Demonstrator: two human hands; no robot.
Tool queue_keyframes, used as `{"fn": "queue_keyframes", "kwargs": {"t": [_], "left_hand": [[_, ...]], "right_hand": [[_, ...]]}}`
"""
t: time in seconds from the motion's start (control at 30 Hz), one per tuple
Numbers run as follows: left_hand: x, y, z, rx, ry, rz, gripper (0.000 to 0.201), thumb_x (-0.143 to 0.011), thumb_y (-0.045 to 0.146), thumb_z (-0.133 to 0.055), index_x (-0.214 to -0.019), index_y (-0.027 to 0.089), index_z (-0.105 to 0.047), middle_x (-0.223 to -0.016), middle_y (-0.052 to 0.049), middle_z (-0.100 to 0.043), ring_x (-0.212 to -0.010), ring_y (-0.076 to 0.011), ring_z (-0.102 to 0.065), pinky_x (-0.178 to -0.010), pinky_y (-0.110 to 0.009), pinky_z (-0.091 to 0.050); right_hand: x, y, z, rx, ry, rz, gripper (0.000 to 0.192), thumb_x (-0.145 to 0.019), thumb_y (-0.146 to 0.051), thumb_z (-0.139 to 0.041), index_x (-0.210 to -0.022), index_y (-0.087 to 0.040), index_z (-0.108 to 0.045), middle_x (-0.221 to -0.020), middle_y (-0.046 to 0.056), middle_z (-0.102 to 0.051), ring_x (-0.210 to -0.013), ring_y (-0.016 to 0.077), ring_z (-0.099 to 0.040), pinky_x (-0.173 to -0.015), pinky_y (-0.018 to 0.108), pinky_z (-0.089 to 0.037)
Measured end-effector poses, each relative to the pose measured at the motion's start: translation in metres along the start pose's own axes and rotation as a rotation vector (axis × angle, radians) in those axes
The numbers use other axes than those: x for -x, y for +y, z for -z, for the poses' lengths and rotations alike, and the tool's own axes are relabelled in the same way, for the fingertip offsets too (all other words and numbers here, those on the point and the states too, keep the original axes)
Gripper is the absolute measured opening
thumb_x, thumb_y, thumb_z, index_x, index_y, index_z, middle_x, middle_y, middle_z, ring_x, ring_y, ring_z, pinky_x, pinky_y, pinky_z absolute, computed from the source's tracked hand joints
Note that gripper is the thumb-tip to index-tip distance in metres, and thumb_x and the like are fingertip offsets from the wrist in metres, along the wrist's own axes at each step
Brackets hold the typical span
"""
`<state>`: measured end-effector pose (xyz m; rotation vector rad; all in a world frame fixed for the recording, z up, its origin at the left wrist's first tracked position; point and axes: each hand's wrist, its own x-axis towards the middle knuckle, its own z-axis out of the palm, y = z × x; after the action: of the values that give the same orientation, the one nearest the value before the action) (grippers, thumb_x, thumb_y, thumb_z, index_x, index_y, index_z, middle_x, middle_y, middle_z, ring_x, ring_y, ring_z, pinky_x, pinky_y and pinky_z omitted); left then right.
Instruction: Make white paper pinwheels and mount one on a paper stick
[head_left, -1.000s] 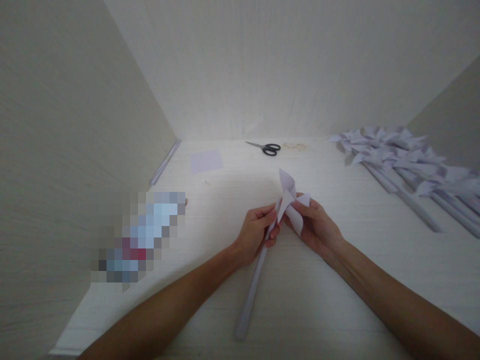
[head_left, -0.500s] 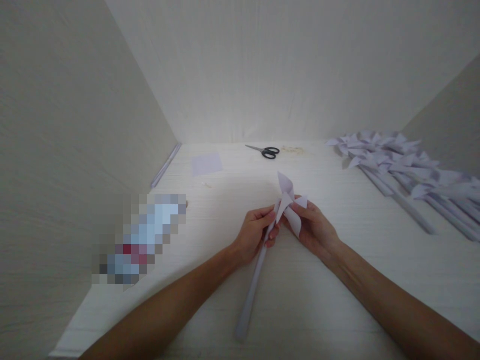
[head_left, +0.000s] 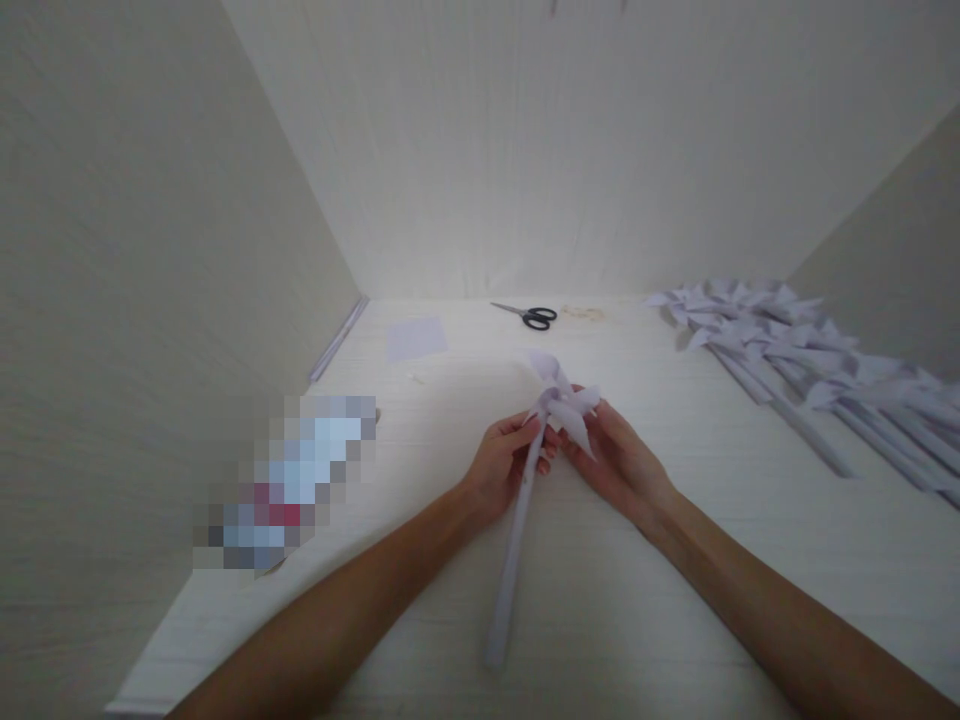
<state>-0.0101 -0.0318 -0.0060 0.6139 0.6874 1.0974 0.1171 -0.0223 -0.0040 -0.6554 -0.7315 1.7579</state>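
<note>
The pale lilac-white pinwheel head (head_left: 568, 406) sat just off the middle of the view, toward four o'clock, its paper blades curled and pointed, one toward eleven, one toward three and one toward five. From it the matching rolled paper stick (head_left: 511, 560), slim and straight, slanted down between six and seven o'clock. The left hand (head_left: 499, 468) pinched the stick's upper end; the right hand's (head_left: 628, 462) fingers reached behind the blades.
</note>
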Motion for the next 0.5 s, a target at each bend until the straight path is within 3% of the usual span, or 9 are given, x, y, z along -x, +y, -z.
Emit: {"fn": "queue_keyframes", "kwargs": {"t": [0.1, 0.23, 0.37, 0.5], "left_hand": [[-0.003, 0.003, 0.002, 0.072, 0.043, -0.034, 0.009, -0.066, 0.018, -0.061, -0.064, 0.009, -0.059, -0.058, -0.001, -0.056, -0.05, -0.0054, -0.051, -0.044, -0.014, -0.04], [-0.008, 0.007, 0.007, 0.151, 0.072, -0.123, 0.007, -0.064, 0.015, -0.063, -0.066, 0.009, -0.06, -0.062, -0.001, -0.06, -0.057, -0.0066, -0.056, -0.058, -0.016, -0.046], [-0.013, 0.012, 0.013, 0.18, 0.121, -0.166, 0.005, -0.066, 0.015, -0.061, -0.066, 0.011, -0.06, -0.064, -0.001, -0.062, -0.059, -0.0065, -0.057, -0.06, -0.017, -0.046], [-0.015, 0.015, 0.015, 0.18, 0.173, -0.203, 0.003, -0.067, 0.014, -0.061, -0.067, 0.011, -0.059, -0.067, -0.001, -0.063, -0.061, -0.0065, -0.058, -0.061, -0.017, -0.046]], "right_hand": [[0.0, 0.002, 0.0, -0.016, 0.064, 0.003, 0.031, -0.06, -0.034, -0.069, -0.085, -0.023, -0.055, -0.089, -0.001, -0.06, -0.077, 0.011, -0.054, -0.062, 0.021, -0.044], [0.003, 0.006, -0.003, 0.111, 0.131, -0.069, 0.022, -0.064, -0.031, -0.066, -0.075, -0.02, -0.05, -0.079, -0.001, -0.06, -0.061, 0.0062, -0.05, -0.052, 0.018, -0.039], [0.012, 0.009, -0.011, 0.458, 0.042, -0.071, 0.024, -0.068, -0.031, -0.062, -0.068, -0.019, -0.041, -0.062, -0.004, -0.056, -0.045, 0.0038, -0.038, -0.041, 0.017, -0.027], [0.018, 0.013, -0.014, 0.798, -0.102, -0.075, 0.026, -0.063, -0.022, -0.064, -0.062, -0.019, -0.038, -0.052, -0.007, -0.048, -0.044, 0.0054, -0.039, -0.041, 0.019, -0.027]]}}
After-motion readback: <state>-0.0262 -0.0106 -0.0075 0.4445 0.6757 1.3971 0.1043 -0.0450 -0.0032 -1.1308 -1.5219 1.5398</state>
